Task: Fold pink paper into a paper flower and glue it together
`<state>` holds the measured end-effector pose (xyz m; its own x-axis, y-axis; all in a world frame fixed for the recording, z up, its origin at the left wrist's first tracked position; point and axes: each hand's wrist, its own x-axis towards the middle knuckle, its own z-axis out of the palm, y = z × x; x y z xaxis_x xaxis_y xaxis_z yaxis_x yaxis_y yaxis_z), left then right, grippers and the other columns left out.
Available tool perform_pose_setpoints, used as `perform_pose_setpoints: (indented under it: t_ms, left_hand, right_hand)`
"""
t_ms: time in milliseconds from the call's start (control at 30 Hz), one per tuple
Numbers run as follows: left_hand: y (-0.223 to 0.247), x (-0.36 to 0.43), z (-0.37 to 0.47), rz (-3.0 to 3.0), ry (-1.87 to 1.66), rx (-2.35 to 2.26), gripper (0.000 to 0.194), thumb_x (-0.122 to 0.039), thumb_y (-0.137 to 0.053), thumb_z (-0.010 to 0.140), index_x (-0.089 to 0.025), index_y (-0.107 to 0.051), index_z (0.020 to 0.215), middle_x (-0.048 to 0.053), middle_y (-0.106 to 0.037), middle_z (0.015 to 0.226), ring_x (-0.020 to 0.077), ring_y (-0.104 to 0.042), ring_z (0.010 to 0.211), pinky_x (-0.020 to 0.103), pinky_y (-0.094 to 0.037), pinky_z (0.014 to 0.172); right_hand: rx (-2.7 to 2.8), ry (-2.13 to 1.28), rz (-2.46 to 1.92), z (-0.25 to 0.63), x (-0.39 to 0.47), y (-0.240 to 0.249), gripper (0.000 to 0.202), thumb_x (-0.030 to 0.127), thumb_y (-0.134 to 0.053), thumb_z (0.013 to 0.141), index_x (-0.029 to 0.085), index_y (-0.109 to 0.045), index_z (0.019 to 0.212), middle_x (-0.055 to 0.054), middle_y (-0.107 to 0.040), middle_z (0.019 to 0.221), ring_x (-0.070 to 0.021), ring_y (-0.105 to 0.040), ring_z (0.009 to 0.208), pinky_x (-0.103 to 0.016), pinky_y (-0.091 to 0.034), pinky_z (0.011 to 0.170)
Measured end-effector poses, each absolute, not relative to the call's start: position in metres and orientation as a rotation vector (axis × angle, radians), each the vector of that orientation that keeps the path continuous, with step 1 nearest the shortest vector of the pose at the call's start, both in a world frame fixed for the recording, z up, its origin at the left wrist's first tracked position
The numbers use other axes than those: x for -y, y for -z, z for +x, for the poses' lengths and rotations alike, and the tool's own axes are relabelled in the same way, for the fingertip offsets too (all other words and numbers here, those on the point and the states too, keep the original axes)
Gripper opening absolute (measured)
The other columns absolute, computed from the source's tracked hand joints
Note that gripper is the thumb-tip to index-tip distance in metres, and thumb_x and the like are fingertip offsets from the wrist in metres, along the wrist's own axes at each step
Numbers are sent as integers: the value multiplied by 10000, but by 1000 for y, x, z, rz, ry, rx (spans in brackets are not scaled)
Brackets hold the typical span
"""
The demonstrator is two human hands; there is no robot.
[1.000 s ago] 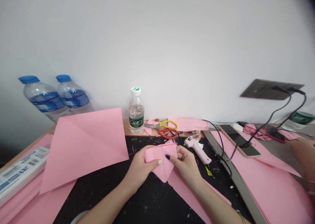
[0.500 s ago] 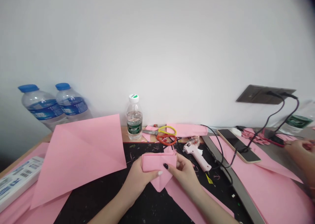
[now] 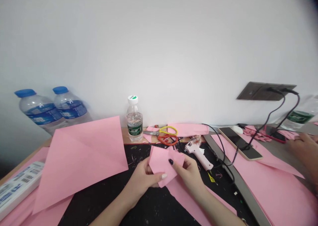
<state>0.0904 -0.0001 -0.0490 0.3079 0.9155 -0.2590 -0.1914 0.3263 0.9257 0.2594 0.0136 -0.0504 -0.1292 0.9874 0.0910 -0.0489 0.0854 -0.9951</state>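
Observation:
A folded piece of pink paper (image 3: 162,163) is held between both hands above the black mat (image 3: 104,202). My left hand (image 3: 146,178) grips its lower left side, thumb on top and fingers behind. On the right side, my right hand (image 3: 186,173) pinches it, its dark-nailed thumb on the front. Just behind the paper lie scissors (image 3: 167,135) with yellow and red handles. To the right of them is a white glue gun (image 3: 198,154). A long pink strip (image 3: 188,199) passes under my right forearm.
Pink sheets (image 3: 84,159) and a white box (image 3: 20,186) lie at left. Bottles (image 3: 134,123) stand along the wall. At right are a phone (image 3: 240,143), black cables (image 3: 267,120), more pink paper (image 3: 268,186) and another person's hand (image 3: 304,149).
The folded paper has turned and tilted in my hands, its straight top edge now a raised corner. The other person's hand at right has shifted slightly.

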Motion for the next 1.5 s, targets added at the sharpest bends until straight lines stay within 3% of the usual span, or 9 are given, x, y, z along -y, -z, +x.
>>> perform_pose_setpoints:
  t_ms: [133, 267, 467, 1267, 1500]
  left_hand:
    - [46, 2, 93, 1024, -729, -1059, 261, -211, -692, 687, -113, -633, 922, 88, -733, 816, 248, -700, 753, 295, -539, 629]
    - [48, 3, 94, 1063, -730, -1058, 202, -229, -685, 688, -114, -663, 853, 85, -739, 788, 247, -701, 760, 291, -534, 651]
    - [57, 2, 92, 1044, -804, -1058, 247, -228, -645, 721, -132, -667, 948, 83, -742, 849, 239, -702, 773, 293, -527, 665]
    - [56, 0, 92, 1084, -884, -1079, 154, -216, -644, 712, -117, -660, 829, 67, -734, 714, 239, -700, 718, 296, -520, 634]
    - [52, -1, 89, 1068, -980, -1039, 232, -186, -710, 655, -145, -644, 874, 61, -735, 811, 217, -680, 795, 299, -503, 752]
  right_hand:
    - [1279, -1200, -1075, 258, -14, 45, 156, 297, -649, 757, 158, -670, 824, -39, -657, 769, -168, -572, 676, -253, -454, 602]
    - [1268, -1202, -1084, 258, -12, 43, 176, 304, -654, 751, 152, -676, 836, -56, -675, 790, -184, -588, 694, -268, -469, 620]
    - [1265, -1177, -1091, 259, -12, 46, 197, 310, -647, 761, 152, -679, 874, -81, -691, 848, -216, -609, 764, -297, -482, 677]
    - [1166, -1218, -1113, 261, -15, 47, 252, 351, -654, 746, 127, -661, 861, -93, -697, 833, -239, -619, 763, -345, -485, 690]
    - [1030, -1253, -1045, 263, -19, 51, 280, 316, -629, 782, 150, -641, 1007, -98, -685, 986, -266, -607, 952, -380, -472, 806]
